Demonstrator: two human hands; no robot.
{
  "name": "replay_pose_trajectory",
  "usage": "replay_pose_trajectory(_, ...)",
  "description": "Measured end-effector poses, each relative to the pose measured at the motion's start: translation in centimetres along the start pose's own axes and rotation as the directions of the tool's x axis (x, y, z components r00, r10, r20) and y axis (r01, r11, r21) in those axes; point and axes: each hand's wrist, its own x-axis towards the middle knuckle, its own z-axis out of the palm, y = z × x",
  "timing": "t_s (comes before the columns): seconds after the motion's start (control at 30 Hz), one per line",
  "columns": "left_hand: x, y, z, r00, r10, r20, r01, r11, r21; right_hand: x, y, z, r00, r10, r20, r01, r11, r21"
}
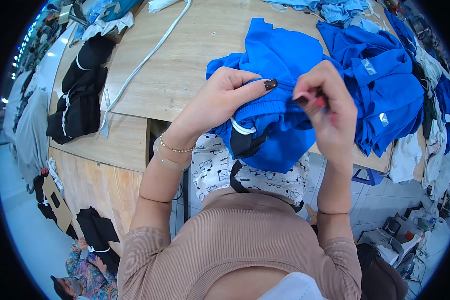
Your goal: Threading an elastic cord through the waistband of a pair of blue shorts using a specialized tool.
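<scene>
A bright blue garment point(285, 52) with a gathered elastic waistband point(269, 107) lies bunched at the table's near edge, partly hanging over it. My left hand point(225, 95) is closed on the waistband, thumb on top. Over the garment's right side, my right hand point(330, 110) is curled and blurred by motion. Something small and red shows between its fingers; I cannot make out what it is. Below the waistband there is a loop of white cord point(243, 128) and a black piece of cloth point(248, 145).
A heap of blue garments point(385, 85) lies right of my hands. Black bundles tied with white cord point(80, 90) are on the left. A white cable point(145, 57) crosses the wooden table point(185, 45). A person in a patterned top point(87, 267) is at lower left.
</scene>
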Motion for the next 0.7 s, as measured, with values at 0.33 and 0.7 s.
replay_pose_trajectory(0.33, 0.3, -0.3, 0.1, 1.0, 0.019, 0.017, -0.021, 0.991, 0.132, -0.2, 0.8, -0.2, 0.996, 0.004, -0.093, 0.0, 0.999, 0.044)
replay_pose_trajectory(0.7, 0.5, -1.0, 0.8, 0.994, 0.108, 0.0, -0.108, 0.988, 0.115, -0.7, -0.4, 1.9, 0.985, 0.04, 0.166, -0.01, 0.983, -0.181)
